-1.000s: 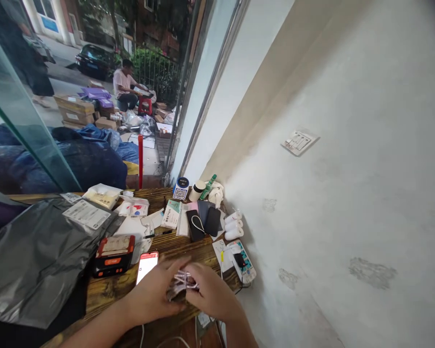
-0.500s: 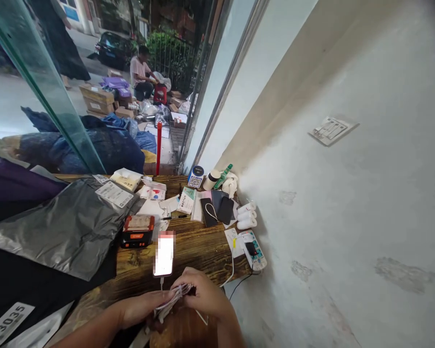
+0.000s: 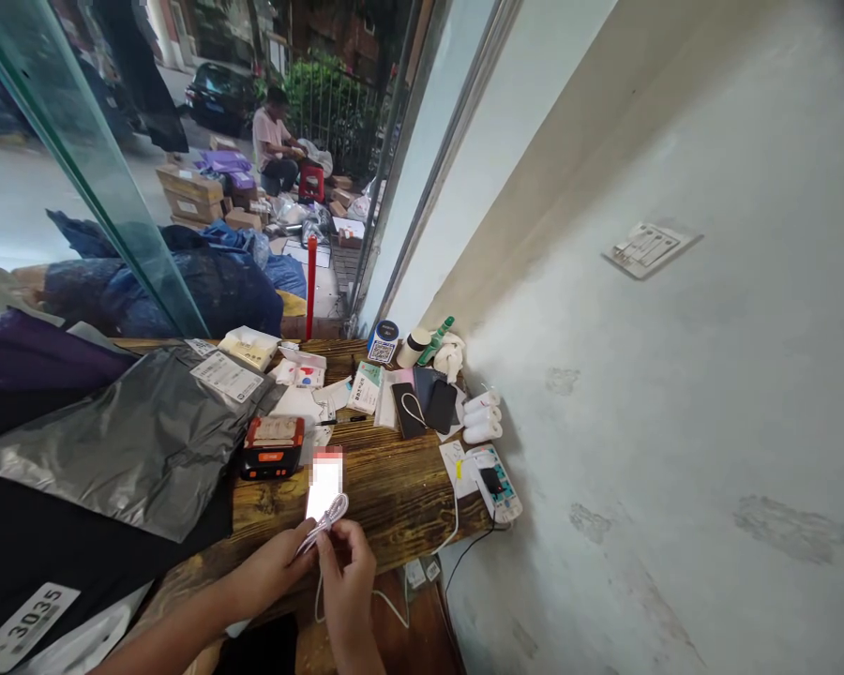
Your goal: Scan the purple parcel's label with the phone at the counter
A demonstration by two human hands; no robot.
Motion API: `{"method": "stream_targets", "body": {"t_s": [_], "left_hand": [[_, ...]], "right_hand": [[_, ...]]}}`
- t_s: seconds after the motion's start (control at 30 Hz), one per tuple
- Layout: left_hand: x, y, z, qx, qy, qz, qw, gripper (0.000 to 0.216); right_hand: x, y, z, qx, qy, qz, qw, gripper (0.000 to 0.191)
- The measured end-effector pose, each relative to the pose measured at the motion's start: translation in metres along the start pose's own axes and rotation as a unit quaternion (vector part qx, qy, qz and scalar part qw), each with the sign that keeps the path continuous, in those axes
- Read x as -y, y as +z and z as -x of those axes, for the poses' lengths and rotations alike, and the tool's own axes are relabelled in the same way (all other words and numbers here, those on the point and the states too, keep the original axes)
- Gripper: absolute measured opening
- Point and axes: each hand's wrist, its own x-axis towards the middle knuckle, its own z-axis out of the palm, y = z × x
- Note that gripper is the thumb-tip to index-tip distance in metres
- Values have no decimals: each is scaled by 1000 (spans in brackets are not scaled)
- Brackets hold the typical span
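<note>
At the lower centre of the frame, your left hand (image 3: 281, 562) and right hand (image 3: 348, 572) meet over the near edge of the wooden counter (image 3: 394, 487), both pinching a looped white cable (image 3: 329, 518). Left fingertips grip the bundle's lower end while right thumb and forefinger close on the coil just beside them, apparently to keep the loops from springing apart. Both forearms rise from the bottom edge, wrists bent inward. The cable's slack hangs below your hands. Just beyond lies a lit phone (image 3: 324, 483), with an orange-and-black label printer (image 3: 273, 447) to its left and a grey mailer bag (image 3: 141, 441) farther left.
</note>
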Motion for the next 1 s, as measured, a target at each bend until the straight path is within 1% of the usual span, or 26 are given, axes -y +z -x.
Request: {"method": "stream_targets", "body": {"t_s": [0.07, 0.13, 0.23, 0.3, 0.37, 0.47, 0.53, 0.6, 0.63, 0.67, 0.73, 0.77, 0.8, 0.83, 0.87, 0.93, 1.0], "left_hand": [[1, -4, 2, 5, 0, -6, 1000, 54], [1, -6, 4, 7, 0, -2, 1000, 55], [4, -4, 2, -5, 6, 18, 1000, 55], [10, 1, -2, -20, 16, 35, 999, 54], [20, 7, -9, -38, 17, 43, 998, 53], [39, 12, -20, -66, 6, 49, 997, 49], [49, 10, -24, -59, 10, 54, 997, 44], [51, 4, -24, -52, 26, 67, 996, 43], [50, 0, -21, -53, 28, 75, 995, 47], [46, -3, -18, -53, 17, 86, 995, 57], [35, -8, -9, -29, -48, 131, 990, 84], [28, -8, -4, -4, -97, 171, 980, 97], [21, -8, -1, 14, -148, 222, 964, 110], [14, -7, 3, 17, -188, 279, 942, 118], [9, -6, 5, 3, -214, 336, 917, 123], [1, -7, 5, -57, -231, 428, 872, 117], [-1, -12, 3, -106, -233, 485, 836, 104]], "right_hand": [[-1, 0, -6, 10, 1, -26, 1000, 25], [1, -5, -15, 23, -18, -34, 999, 20], [3, -12, -23, 46, -85, -9, 995, 18], [4, -13, -23, 53, -129, 18, 990, 17], [5, -9, -19, 51, -157, 54, 985, 16], [8, 3, -11, 44, -182, 119, 975, 15], [13, 11, -10, 42, -185, 161, 969, 15], [15, 12, -11, 56, -192, 166, 965, 17], [15, 11, -12, 71, -206, 150, 964, 19], [13, 9, -11, 87, -220, 123, 964, 20], [3, 4, -7, 101, -234, 67, 965, 21], [-3, 2, -4, 97, -228, 48, 968, 22], [-11, 2, 0, 89, -212, 37, 972, 23], [-17, 2, 1, 86, -182, 35, 979, 23], [-23, 3, 0, 96, -143, 41, 984, 24], [-29, 3, -17, 152, -65, 58, 985, 25], [-28, -3, -58, 183, -10, 98, 978, 21]]}}
